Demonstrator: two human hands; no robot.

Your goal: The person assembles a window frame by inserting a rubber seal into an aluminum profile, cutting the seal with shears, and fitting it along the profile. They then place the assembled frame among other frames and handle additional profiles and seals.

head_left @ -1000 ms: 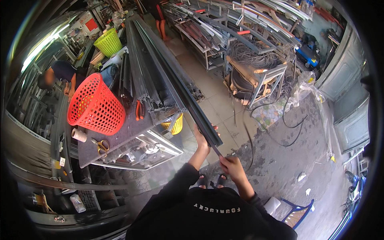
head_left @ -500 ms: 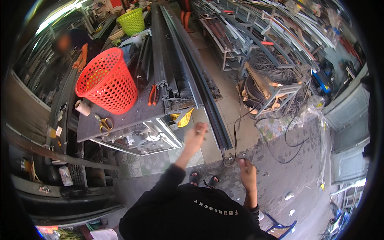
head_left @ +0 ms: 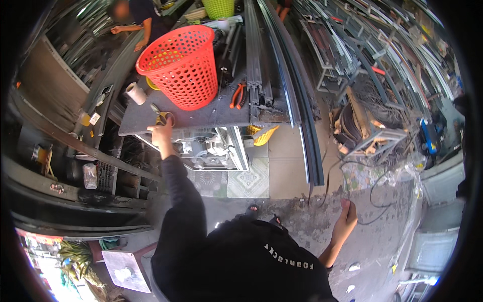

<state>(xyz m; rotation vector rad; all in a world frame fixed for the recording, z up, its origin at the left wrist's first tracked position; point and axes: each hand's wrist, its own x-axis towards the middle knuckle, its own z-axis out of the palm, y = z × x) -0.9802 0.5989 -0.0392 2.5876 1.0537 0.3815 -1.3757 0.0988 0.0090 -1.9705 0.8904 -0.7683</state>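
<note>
My left hand (head_left: 162, 137) reaches over the front edge of the grey-topped table (head_left: 201, 118). Its fingers are bent at the yellow-handled scissors (head_left: 162, 118), which still lie on the tabletop and are partly covered by the hand. My right hand (head_left: 344, 220) is held low over the floor at the right, fingers closed and thumb up. Whether something thin is in it I cannot make out. Dark metal profiles (head_left: 308, 151) jut past the table between my hands, with a thin black strip (head_left: 327, 186) hanging close by.
On the table stand a red perforated basket (head_left: 188, 75), orange-handled pliers (head_left: 237, 95) and a roll (head_left: 135, 93). A yellow basket (head_left: 262, 135) sits below. Racks of profiles and coiled black strips (head_left: 352, 123) line the right. A person (head_left: 146, 20) is at the far left.
My left hand has moved left from beside the profiles to the scissors. My right hand stays low at the right. The whole view has shifted, with the table further right.
</note>
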